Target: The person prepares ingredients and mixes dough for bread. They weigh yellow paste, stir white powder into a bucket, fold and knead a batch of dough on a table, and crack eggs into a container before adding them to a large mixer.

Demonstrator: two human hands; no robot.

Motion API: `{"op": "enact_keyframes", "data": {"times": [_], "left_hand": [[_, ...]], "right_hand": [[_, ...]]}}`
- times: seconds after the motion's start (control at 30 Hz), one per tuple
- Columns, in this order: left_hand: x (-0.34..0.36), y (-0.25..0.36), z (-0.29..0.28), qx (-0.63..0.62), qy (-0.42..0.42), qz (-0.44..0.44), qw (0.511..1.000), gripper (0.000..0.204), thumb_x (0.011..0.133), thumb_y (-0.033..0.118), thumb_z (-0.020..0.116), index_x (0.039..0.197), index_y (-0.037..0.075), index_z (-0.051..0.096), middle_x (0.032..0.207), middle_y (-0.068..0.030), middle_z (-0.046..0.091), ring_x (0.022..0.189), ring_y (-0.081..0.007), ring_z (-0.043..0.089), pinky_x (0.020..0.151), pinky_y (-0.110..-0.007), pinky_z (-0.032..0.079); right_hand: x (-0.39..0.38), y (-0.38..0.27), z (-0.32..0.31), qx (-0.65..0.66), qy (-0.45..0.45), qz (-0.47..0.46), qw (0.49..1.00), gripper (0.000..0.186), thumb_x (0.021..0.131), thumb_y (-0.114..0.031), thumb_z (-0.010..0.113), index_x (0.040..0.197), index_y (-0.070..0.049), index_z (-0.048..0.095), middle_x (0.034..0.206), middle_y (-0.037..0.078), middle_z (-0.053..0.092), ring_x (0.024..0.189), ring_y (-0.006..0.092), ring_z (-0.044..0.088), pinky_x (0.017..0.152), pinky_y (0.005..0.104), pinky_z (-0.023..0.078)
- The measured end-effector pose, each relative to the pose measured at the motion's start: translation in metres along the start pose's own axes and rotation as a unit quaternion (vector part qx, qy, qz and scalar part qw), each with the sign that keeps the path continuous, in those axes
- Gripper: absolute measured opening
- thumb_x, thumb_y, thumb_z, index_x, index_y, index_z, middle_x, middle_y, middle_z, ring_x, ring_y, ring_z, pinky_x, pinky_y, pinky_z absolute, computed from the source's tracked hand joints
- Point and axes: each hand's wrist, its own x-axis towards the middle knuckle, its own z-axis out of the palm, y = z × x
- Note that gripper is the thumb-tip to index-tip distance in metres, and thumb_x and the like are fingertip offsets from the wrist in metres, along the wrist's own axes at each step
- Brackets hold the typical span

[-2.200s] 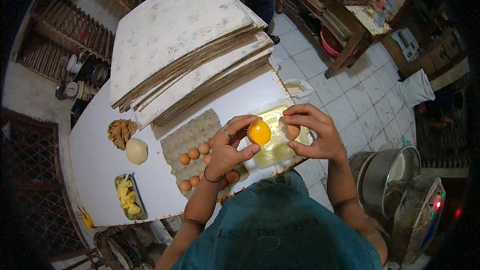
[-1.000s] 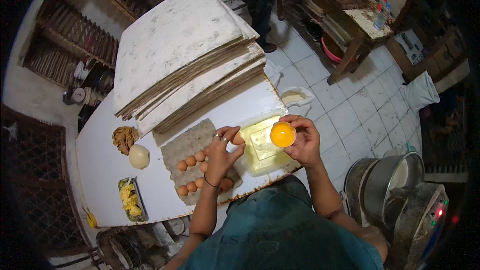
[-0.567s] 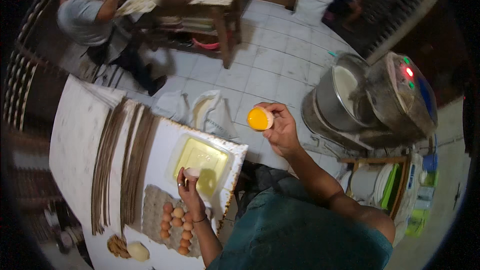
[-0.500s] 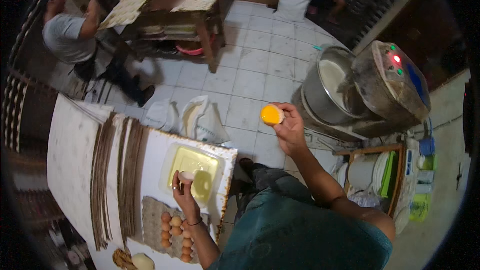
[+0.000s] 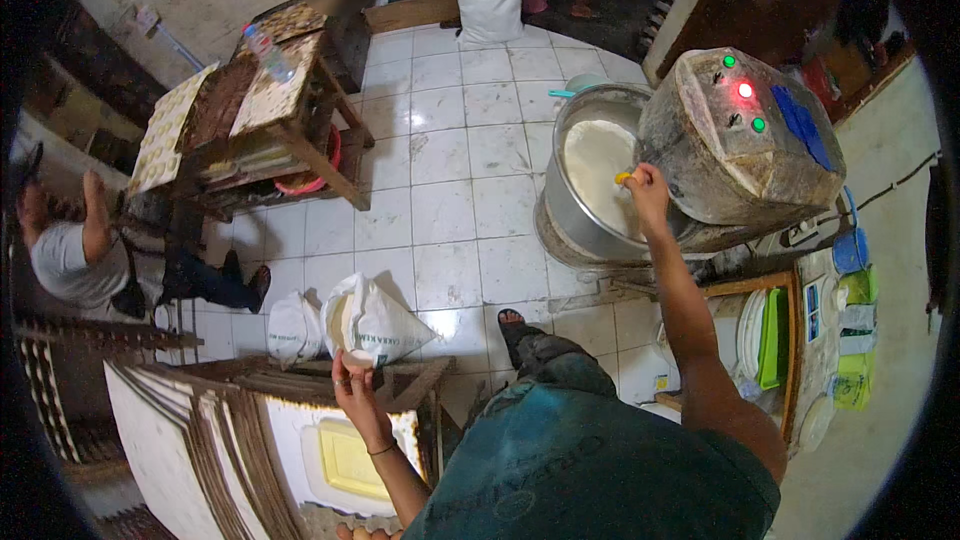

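Note:
My right hand (image 5: 648,192) is over the mixer's metal bowl (image 5: 568,202), closed on a half eggshell mostly hidden by the fingers. The bright orange-yellow egg yolk (image 5: 624,178) shows at my fingertips, above the pale flour-like contents (image 5: 598,155). My left hand (image 5: 362,408) pinches another half eggshell (image 5: 356,360) between thumb and fingers. Below that hand, a clear plastic container (image 5: 312,448) with yellowish egg white (image 5: 355,455) rests on the white tabletop. A few brown eggs (image 5: 362,532) show at the lower edge, partly cut off.
The mixer's housing (image 5: 740,145), with lit buttons, stands right of the bowl. White sacks (image 5: 385,325) stand on the tiled floor beyond my table. Boards (image 5: 190,430) lean at left. A co-worker (image 5: 80,265) is beside a wooden table (image 5: 330,170). A shelf (image 5: 795,340) is at right.
My right hand has reached forward and right with the yolk, from over the floor to above the mixer bowl. My left hand still holds its shell. The view has shifted forward.

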Motion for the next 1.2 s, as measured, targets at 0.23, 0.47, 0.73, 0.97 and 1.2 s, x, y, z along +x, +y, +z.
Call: {"op": "enact_keyframes", "data": {"times": [0.23, 0.47, 0.73, 0.97, 1.2], "left_hand": [[0.072, 0.003, 0.116, 0.003, -0.072, -0.058, 0.996, 0.041, 0.085, 0.014, 0.053, 0.124, 0.005, 0.042, 0.119, -0.0088, 0.044, 0.100, -0.0166, 0.048, 0.084, -0.028, 0.041], [0.178, -0.017, 0.188, -0.044, -0.077, -0.123, 0.988, 0.041, 0.085, 0.016, 0.050, 0.124, 0.007, 0.039, 0.105, -0.0065, 0.047, 0.090, -0.0155, 0.049, 0.079, -0.030, 0.041], [0.403, -0.057, 0.281, -0.251, 0.001, -0.338, 0.907, 0.030, 0.080, 0.023, 0.055, 0.101, 0.002, 0.047, 0.098, -0.0131, 0.050, 0.089, -0.0247, 0.050, 0.077, -0.029, 0.048], [0.629, -0.028, 0.459, -0.230, -0.142, -0.340, 0.901, 0.027, 0.081, 0.025, 0.055, 0.099, 0.005, 0.050, 0.099, -0.0079, 0.051, 0.091, -0.0227, 0.050, 0.076, -0.030, 0.048], [0.759, -0.041, 0.674, -0.229, -0.248, -0.389, 0.857, 0.027, 0.081, 0.025, 0.054, 0.100, 0.006, 0.046, 0.096, -0.0111, 0.048, 0.080, -0.0223, 0.051, 0.070, -0.031, 0.048]], "right_hand": [[0.074, 0.062, 0.014, -0.088, 0.081, -0.122, 0.985, 0.045, 0.062, -0.015, 0.068, 0.104, -0.004, 0.054, 0.094, 0.013, 0.056, 0.085, 0.0232, 0.054, 0.077, 0.0328, 0.043], [0.087, 0.112, 0.059, 0.540, -0.032, 0.257, 0.801, 0.028, 0.086, -0.026, 0.046, 0.104, -0.006, 0.054, 0.075, 0.005, 0.054, 0.071, 0.0162, 0.054, 0.056, 0.0295, 0.042], [0.155, 0.087, 0.144, 0.722, 0.049, 0.290, 0.626, 0.043, 0.072, -0.024, 0.051, 0.102, 0.006, 0.049, 0.078, 0.012, 0.058, 0.071, 0.0247, 0.056, 0.062, 0.0347, 0.047], [0.264, 0.028, 0.249, 0.713, 0.055, 0.294, 0.633, 0.040, 0.076, -0.028, 0.037, 0.097, 0.004, 0.050, 0.085, 0.014, 0.056, 0.071, 0.0245, 0.053, 0.059, 0.0336, 0.043], [0.352, 0.033, 0.342, 0.654, 0.199, 0.409, 0.605, 0.034, 0.073, -0.030, 0.039, 0.088, -0.003, 0.054, 0.072, 0.010, 0.056, 0.061, 0.0221, 0.052, 0.052, 0.0336, 0.041]]}}
